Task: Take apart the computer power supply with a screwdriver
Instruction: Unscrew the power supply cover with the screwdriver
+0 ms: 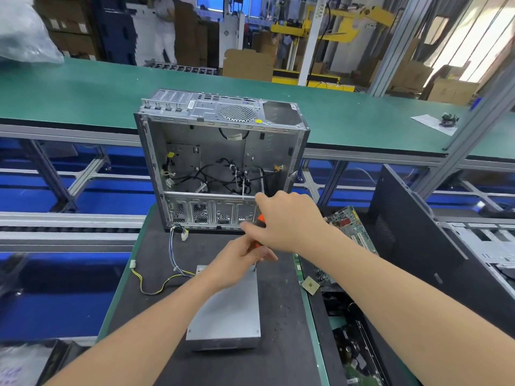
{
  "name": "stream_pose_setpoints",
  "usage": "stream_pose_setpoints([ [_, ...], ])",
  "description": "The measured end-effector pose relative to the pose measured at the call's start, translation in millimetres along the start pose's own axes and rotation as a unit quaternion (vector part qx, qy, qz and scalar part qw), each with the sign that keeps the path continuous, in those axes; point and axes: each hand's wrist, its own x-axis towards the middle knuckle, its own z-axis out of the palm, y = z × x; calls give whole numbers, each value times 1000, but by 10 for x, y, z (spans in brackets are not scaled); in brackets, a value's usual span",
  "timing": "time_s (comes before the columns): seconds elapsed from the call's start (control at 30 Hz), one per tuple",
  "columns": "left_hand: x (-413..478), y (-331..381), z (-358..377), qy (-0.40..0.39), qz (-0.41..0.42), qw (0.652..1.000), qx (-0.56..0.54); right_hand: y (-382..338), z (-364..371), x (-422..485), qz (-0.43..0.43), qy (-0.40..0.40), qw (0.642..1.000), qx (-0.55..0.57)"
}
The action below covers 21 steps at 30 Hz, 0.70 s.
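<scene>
The grey metal power supply (227,316) lies flat on the dark work mat, its bundle of coloured cables (172,263) trailing off to the left. An orange and black screwdriver (260,220) stands nearly upright over the far right corner of the box, with its metal tip on the top plate. My right hand (287,218) grips the handle from above. My left hand (239,260) holds the lower part of the screwdriver near the shaft and partly hides it.
An open, emptied computer case (220,160) stands just beyond the power supply. Circuit boards (349,227) and scrap parts lie in a bin to the right, beside a black case panel (412,232). A green conveyor belt (83,93) runs behind.
</scene>
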Motion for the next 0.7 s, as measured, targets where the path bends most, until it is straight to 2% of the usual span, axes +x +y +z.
stream_pose_setpoints([
  [0.1, -13, 21, 8, -8, 10, 1000, -18, -67, 34, 27, 45, -52, 996, 54],
  [0.2, -25, 21, -7, -6, 12, 999, -32, -20, 13, 51, 11, -92, 990, 104],
  [0.43, -44, 50, -28, -10, 12, 999, -32, 56, 21, 19, -68, -115, 971, 198],
  [0.6, -60, 41, -38, -11, -1, 999, -33, 84, 14, 38, -91, -153, 960, 214],
  [0.7, -75, 46, -30, -2, 8, 1000, -28, 76, -27, 8, -96, -129, 966, 204],
])
